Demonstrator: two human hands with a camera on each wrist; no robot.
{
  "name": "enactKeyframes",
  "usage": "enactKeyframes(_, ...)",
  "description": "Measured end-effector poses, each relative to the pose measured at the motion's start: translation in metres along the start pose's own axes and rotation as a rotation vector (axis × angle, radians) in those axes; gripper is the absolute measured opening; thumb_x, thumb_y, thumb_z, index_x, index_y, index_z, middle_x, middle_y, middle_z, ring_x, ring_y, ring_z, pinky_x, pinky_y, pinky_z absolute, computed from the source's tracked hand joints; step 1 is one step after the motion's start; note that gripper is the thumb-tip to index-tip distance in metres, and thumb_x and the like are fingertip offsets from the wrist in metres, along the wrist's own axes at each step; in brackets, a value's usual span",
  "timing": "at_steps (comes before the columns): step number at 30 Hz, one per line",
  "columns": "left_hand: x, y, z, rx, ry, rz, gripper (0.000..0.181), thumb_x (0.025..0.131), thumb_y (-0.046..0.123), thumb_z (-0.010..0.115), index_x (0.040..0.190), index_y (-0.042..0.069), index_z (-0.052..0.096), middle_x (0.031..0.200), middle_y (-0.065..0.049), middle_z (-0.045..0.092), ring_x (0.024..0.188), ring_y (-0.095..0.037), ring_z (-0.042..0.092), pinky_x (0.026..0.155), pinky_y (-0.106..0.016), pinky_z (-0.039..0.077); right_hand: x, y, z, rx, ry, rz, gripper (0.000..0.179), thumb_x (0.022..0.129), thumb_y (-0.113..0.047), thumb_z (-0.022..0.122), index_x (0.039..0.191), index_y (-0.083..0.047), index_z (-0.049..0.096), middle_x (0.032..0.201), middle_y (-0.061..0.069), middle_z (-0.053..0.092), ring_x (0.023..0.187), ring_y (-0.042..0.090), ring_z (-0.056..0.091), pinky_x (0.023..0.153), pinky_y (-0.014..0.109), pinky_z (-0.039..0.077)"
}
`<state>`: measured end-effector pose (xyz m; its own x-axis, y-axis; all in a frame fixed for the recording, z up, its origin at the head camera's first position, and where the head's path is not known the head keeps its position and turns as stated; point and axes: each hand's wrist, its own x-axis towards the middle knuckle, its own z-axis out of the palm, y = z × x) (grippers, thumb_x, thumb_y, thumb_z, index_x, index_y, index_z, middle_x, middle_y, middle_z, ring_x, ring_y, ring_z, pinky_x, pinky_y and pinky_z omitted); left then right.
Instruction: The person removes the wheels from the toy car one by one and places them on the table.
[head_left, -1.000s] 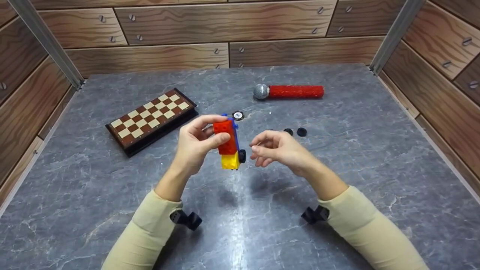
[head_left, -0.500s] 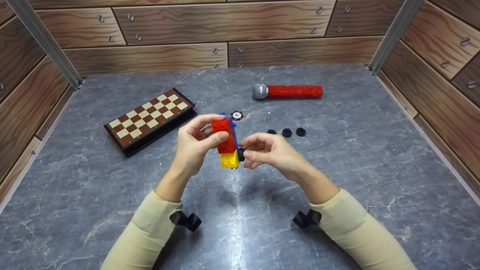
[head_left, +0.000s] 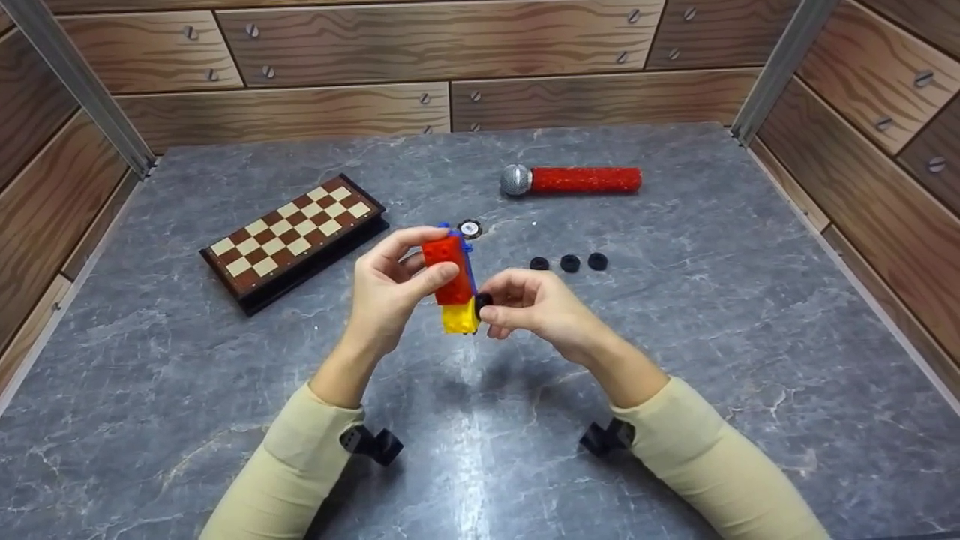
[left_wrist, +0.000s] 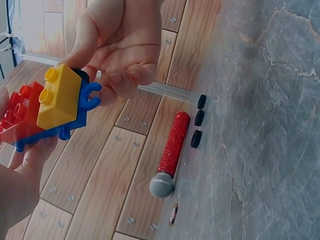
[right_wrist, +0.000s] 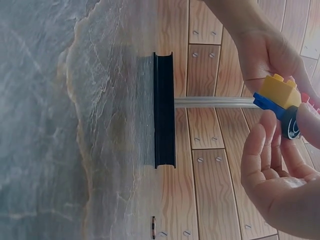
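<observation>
Toy block assembly (left_wrist: pixel 52 112), red, yellow and blue, is raised above the grey tabletop (head_left: pixel 750 315), between my 2 hands. My left hand (head_left: pixel 382 289) grips its red block (head_left: pixel 454 291), thumb and fingers curled round it; my right hand (head_left: pixel 544 304) pinches the black wheel (right_wrist: pixel 289 122) at its side. 3 black discs (head_left: pixel 570 263) lie beyond, nearer me than the microphone (head_left: pixel 585 180).

A red, yellow and blue toy (left_wrist: pixel 60 102) is gripped by the left hand (left_wrist: pixel 21 190); its wheel (left_wrist: pixel 82 74), mostly hidden, is touched by the right hand (left_wrist: pixel 122 47). On the table (left_wrist: pixel 265 145), three loose wheels (left_wrist: pixel 199 118), a microphone (left_wrist: pixel 172 145) and a chip (left_wrist: pixel 173 214) are seen.
</observation>
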<state>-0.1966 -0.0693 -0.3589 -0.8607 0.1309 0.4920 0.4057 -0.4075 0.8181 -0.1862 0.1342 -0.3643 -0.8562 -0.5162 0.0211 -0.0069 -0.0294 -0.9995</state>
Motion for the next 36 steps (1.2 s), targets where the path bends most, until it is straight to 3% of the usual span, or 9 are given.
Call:
enactKeyframes(10, -0.0004, 0.0039, -0.0009, 0.002, -0.092, -0.026, 0.043, 0.074, -0.002, 0.075, 0.113, -0.004, 0.058, 0.115, -0.019, 0.056, 0.092, -0.039, 0.061, 0.067, -0.040, 0.056, -0.0003, -0.0004, 0.0027, -0.026, 0.051, -0.089, 0.023, 0.081, -0.003, 0.070, 0.101, 0.004, 0.061, 0.090, 0.018, 0.064, 0.071, 0.022, 0.060, 0.065, 0.029, 0.053)
enactKeyframes(17, 0.0000, 0.0039, -0.0023, -0.004, -0.086, -0.003, 0.040, 0.074, 0.003, 0.077, 0.110, 0.001, 0.060, 0.115, -0.020, 0.055, 0.093, -0.040, 0.061, 0.070, -0.041, 0.056, -0.0007, -0.0004, 0.0023, -0.026, 0.053, -0.134, 0.022, 0.080, 0.002, 0.069, 0.101, 0.005, 0.060, 0.091, 0.017, 0.064, 0.072, 0.023, 0.061, 0.068, 0.032, 0.054)
enactKeyframes(36, -0.0005, 0.0057, -0.0020, -0.070, -0.123, -0.042, 0.039, 0.073, 0.004, 0.078, 0.107, 0.004, 0.058, 0.105, -0.019, 0.058, 0.082, -0.033, 0.061, 0.069, -0.034, 0.054, -0.0028, -0.0025, -0.0031, -0.037, -0.066, -0.220, 0.024, 0.077, 0.001, 0.073, 0.092, 0.005, 0.055, 0.085, 0.014, 0.063, 0.075, 0.021, 0.060, 0.068, 0.028, 0.053)
